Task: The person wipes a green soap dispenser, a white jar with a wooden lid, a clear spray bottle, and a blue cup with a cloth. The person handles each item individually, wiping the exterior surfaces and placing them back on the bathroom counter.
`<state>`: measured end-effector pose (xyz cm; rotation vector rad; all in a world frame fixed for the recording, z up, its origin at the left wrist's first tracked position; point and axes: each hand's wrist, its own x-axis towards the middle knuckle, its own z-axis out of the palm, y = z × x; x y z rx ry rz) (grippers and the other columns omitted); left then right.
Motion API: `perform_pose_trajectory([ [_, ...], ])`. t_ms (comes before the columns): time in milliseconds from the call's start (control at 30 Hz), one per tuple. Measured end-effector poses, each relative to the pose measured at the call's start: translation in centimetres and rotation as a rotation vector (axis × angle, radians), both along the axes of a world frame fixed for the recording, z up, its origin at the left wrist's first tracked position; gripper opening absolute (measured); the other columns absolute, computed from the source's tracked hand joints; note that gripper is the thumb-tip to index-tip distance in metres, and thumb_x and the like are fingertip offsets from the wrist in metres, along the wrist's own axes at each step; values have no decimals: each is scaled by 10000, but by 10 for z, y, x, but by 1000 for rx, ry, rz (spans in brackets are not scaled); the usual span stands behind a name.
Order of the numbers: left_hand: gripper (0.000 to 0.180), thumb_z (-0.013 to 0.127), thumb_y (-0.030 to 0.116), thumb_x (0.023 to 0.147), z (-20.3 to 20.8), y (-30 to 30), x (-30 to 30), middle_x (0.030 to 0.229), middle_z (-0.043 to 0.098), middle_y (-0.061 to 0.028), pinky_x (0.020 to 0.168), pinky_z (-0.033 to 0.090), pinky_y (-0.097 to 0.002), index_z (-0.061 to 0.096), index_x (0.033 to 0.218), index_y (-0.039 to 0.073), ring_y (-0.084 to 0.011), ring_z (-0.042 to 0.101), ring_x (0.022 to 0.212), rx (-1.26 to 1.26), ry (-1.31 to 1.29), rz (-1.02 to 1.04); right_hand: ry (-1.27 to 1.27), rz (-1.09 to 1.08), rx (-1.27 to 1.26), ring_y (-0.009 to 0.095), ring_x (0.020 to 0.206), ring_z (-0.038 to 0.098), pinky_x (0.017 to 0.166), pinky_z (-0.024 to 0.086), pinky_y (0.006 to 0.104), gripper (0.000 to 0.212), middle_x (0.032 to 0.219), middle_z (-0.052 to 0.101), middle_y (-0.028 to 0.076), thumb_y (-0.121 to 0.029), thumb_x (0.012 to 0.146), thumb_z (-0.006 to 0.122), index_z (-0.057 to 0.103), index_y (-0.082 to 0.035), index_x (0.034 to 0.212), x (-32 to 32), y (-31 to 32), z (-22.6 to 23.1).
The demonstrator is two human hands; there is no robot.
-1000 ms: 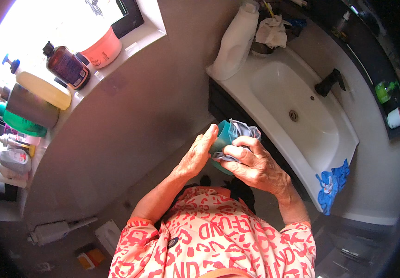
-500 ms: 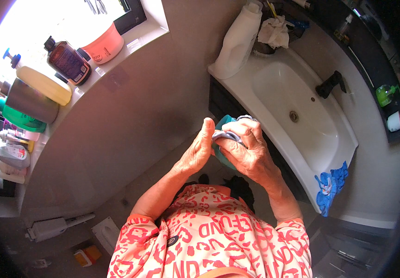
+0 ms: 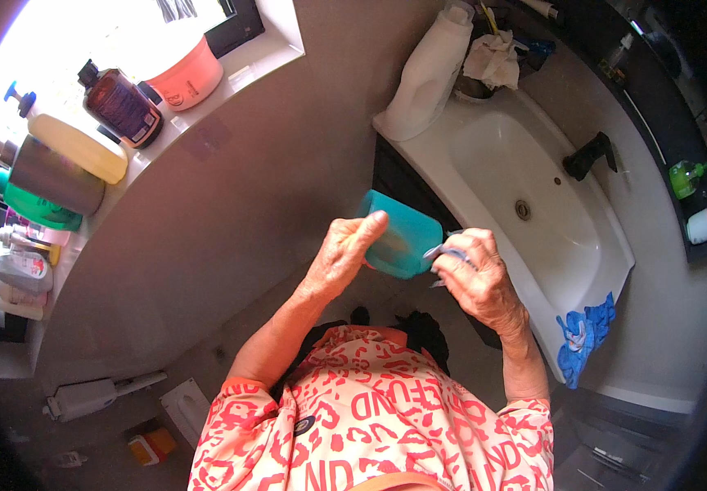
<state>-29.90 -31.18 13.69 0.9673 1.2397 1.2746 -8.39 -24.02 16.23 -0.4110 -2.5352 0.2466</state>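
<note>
A teal plastic cup is tilted on its side in front of me, left of the sink cabinet. My left hand is closed round its left part, the thumb lying over the wall. My right hand is closed on a bunched grey-blue cloth beside the cup's right end. Part of the cloth shows between the fingers; the rest is hidden in the hand. Whether the cloth touches the cup I cannot tell.
At right is a white washbasin with a black faucet. A blue cloth hangs over its near corner. A white jug stands on the far corner. Several bottles and a pink tub line the windowsill at left.
My right hand has moved right with the cloth, away from the left hand. The teal cup, mostly covered before, now shows along its side, held by my left hand.
</note>
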Motion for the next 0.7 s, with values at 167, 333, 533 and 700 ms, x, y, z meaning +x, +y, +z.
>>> perform_pose_trajectory([
  [167, 471, 505, 421, 878, 5, 13, 15, 889, 600, -105, 700, 535, -308, 563, 1031, -21, -170, 605, 857, -63, -316, 229, 313, -129, -124, 277, 896, 502, 774, 443, 369, 240, 972, 518, 110, -19, 671, 690, 614, -33, 898, -22, -16, 4],
  [333, 273, 470, 321, 923, -6, 14, 26, 711, 523, 30, 519, 430, -210, 543, 764, 111, -43, 483, 612, -129, -574, 229, 174, -153, 135, 289, 992, 444, 848, 387, 397, 382, 1057, 492, 118, -78, 634, 710, 605, -30, 998, -62, -17, -13],
  [533, 354, 487, 389, 903, -3, 8, 30, 903, 554, -45, 731, 479, -329, 566, 951, 47, -133, 527, 853, -87, -489, 238, 228, -227, 11, 296, 975, 436, 833, 390, 408, 355, 1057, 484, 123, -92, 669, 697, 592, -48, 1005, -58, -6, -17],
  [700, 411, 486, 378, 906, -6, 12, 32, 1041, 556, -86, 771, 507, -342, 530, 1090, 13, -170, 545, 942, -39, -560, 255, 322, -281, -327, 286, 968, 441, 832, 395, 384, 222, 1028, 480, 126, -104, 743, 657, 602, -44, 950, -42, 12, -26],
])
